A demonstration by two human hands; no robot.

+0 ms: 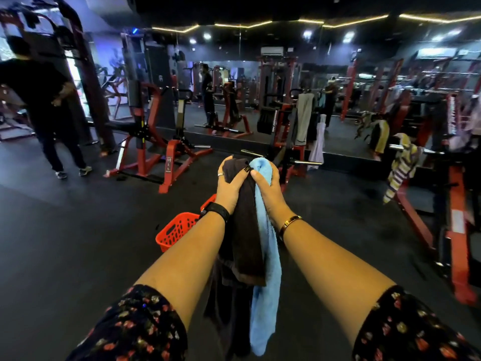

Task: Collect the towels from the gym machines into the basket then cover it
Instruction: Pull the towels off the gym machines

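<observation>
Both grips were clamped on cloth. Your left grip [230, 183] curled round the bunched top of the dark brown towel [247, 230], thumb laid across its front. Your right grip [268, 187] closed on the upper end of the light blue towel [269, 269]. The two hands were pressed side by side, so the towels hung as one bundle between your forearms, their tails trailing down towards your body.

I judged these towels soft, limp and light. They had no stiffness to steer by, and their long loose ends could drag or snag. Holding them at the gathered top was sound. Taking a second hold lower down would likely have kept the tails from spilling over a rim.

You had both arms stretched forward and converging, wrists lifted, palms turned inward towards each other.

The red basket [177, 230] stood on the floor [78, 243] just below and beyond your left wrist, partly hidden by that forearm. You could not tell what lay inside it, and no cover was in view.

More remained on the machines: a grey towel [303, 118] hung ahead, and a striped towel [402, 165] draped over a bar to your right.
</observation>
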